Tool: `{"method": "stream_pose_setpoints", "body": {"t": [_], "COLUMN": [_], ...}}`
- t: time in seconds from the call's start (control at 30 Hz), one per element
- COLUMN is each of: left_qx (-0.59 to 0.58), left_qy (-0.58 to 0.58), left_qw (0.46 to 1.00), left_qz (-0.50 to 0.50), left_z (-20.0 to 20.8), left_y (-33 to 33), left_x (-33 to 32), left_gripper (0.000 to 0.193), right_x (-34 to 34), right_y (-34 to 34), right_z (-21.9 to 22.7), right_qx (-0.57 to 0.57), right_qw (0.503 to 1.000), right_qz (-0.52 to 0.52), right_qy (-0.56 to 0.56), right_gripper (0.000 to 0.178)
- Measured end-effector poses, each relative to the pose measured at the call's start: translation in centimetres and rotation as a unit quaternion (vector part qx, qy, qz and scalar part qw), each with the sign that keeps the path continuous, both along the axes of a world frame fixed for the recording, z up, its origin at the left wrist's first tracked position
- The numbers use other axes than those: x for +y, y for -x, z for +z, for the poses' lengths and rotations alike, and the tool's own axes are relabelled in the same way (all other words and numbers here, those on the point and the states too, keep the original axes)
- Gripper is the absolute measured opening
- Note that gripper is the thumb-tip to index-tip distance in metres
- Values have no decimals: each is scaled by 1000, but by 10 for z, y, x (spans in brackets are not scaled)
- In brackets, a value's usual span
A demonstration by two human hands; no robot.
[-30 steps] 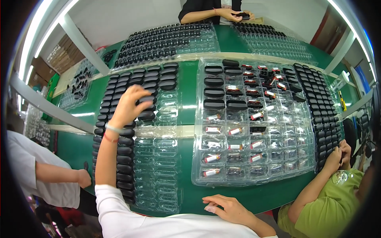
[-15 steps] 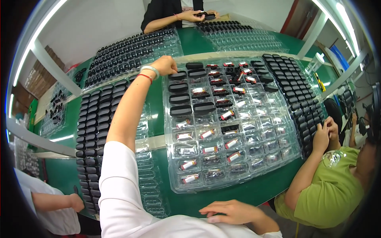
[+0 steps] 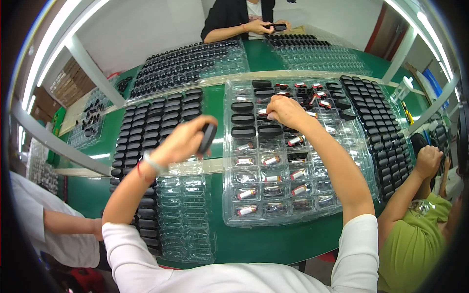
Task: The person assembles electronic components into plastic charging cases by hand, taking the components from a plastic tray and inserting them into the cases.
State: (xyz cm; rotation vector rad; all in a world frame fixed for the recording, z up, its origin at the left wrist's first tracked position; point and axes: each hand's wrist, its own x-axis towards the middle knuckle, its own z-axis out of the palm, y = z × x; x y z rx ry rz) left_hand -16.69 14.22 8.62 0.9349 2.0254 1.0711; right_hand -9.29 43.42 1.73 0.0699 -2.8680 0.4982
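My left hand (image 3: 181, 140) is closed around a black oblong case (image 3: 207, 138), held tilted in the air left of a large clear blister tray (image 3: 229, 215). Over the upper middle of this tray, my right hand (image 3: 289, 113) has its fingers pinched together by a red-and-white part; whether they grip it is hidden. Black cases (image 3: 243, 132) fill several compartments at the tray's left side. Small parts with red and white wrapping (image 3: 272, 160) lie in many other compartments.
Left stands a tray with rows of black cases (image 3: 152, 129) and a clear tray section (image 3: 185, 219). More black cases (image 3: 386, 141) line the right. Co-workers sit at the far side, left and right; the far one holds a black case (image 3: 278, 28). A metal post (image 3: 95, 73) rises at left.
My left hand has lifted a black case from the tray's upper left and moved left and nearer. My right hand has gone from the near edge to over the tray. The view has shifted.
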Motion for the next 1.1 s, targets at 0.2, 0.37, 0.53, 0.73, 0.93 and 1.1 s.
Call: {"method": "stream_pose_setpoints", "body": {"t": [0.2, 0.37, 0.53, 0.73, 0.93, 1.1], "left_qx": [-246, -449, -546, -546, -540, -544], "left_qy": [43, -7, -172, -266, -286, -373], "left_qw": [966, 884, 804, 781, 780, 743], "left_qz": [61, 131, 159, 149, 138, 116], "left_z": [-15, -29, -52, -65, -72, -66], "left_y": [-85, -126, -152, -167, -167, -171], "left_x": [-92, -123, -131, -139, -110, -73], "left_gripper": [46, 49, 42, 47, 65, 53], "right_x": [-7, 1, 8, -1, -48, -113], "right_y": [26, 29, 33, -13, -96, -162], "right_z": [-11, -18, -19, 23, 28, 25], "right_qx": [-67, 6, -27, -23, -91, -131], "right_qw": [996, 993, 996, 923, 668, 566], "right_qz": [23, 72, 38, -114, -56, -80], "right_qy": [-60, -93, 71, 367, 736, 810], "right_gripper": [19, 14, 19, 19, 23, 28]}}
